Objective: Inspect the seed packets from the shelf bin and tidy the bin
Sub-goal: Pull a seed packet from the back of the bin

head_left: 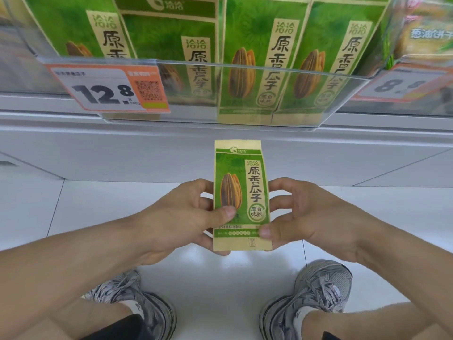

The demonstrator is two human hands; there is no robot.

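Clear shelf bin [245, 114] up top, spanning most of the view, fixed at the shelf edge. Four seed packets in the bin [247, 69] countable through the clear front, all upright, long axes vertical, printed faces forward; more behind them possibly, hidden. On the bin's left front, one orange price tag [107, 88]; a second price tag [402, 84] at far right, blurred, under a neighbouring bin of other goods.

Below, white floor [220, 278], and two grey trainers [318, 298] planted either side of centre.

Left hand [186, 217] and right hand [306, 214], one each side of the held seed packet [241, 195], level with one another, neither nearer. Left fingers [226, 213] pinching the packet's lower left, thumb across the front, the rest curled behind. Right fingers [266, 231] gripping the lower right edge, thumb on the front near the bottom corner.

One packet held, then: upright, long axis vertical, face toward the camera, top end pointing up at the bin, directly under the bin's middle and well apart from it.

Likely step: front face under inspection. Return to the bin calls for a straight lift up and forward, axis already matching the shelved four, top edge leading over the clear front lip.
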